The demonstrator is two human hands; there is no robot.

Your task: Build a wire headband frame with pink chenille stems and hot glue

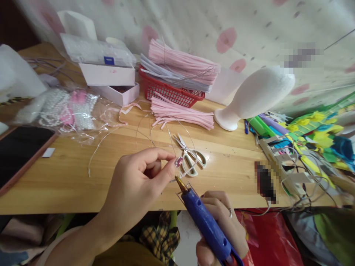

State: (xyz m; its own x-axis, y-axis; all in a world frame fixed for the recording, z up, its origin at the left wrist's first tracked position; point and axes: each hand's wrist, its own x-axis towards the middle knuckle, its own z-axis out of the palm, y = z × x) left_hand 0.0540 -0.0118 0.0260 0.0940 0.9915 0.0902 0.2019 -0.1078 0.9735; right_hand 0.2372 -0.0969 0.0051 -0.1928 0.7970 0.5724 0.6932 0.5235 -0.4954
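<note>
My left hand (pixel 144 175) is closed, thumb and forefinger pinched on a thin wire (pixel 95 148) that loops out over the table. A small clear piece seems to be at the fingertips, too small to name. In my right hand (pixel 223 216) is a blue hot glue gun (pixel 206 220), its brass nozzle pointing up and left, just below the left fingertips. Whether the nozzle touches the wire, I cannot tell. Scissors (pixel 188 151) with pale handles lie partly spread just beyond the fingertips, with wire loops crossing over them.
Pink strips (pixel 181 112) lie before a red basket (pixel 172 92) heaped with more bundles. A white head form (pixel 257 94) stands right of them. Bagged beads (pixel 68 107) and a dark tablet (pixel 22 155) are left. Cables and a power strip (pixel 277 162) line the right side.
</note>
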